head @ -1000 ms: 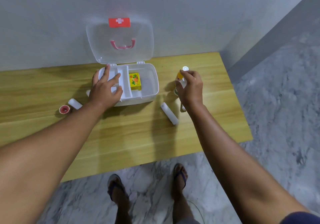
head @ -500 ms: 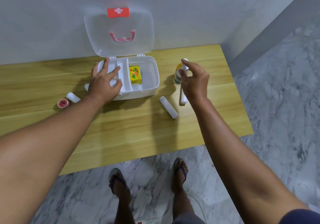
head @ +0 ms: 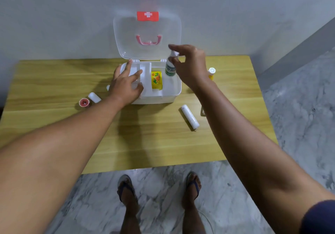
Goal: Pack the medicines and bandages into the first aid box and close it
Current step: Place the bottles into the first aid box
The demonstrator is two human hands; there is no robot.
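Note:
The white first aid box stands open on the wooden table, its clear lid upright against the wall. A yellow medicine carton lies in its middle compartment. My left hand rests flat on the box's left side. My right hand holds a white bottle with a green label by its top, over the box's right compartment. A yellow bottle with a white cap stands right of the box. A white bandage roll lies in front.
A red tape roll and a short white bandage roll lie left of the box. A small clear item shows beside my right forearm. The wall is right behind the table; marble floor and my feet are below its front edge.
My right hand lifted the green-labelled bottle off the table and carried it left, over the box's right compartment. My left hand stayed on the box.

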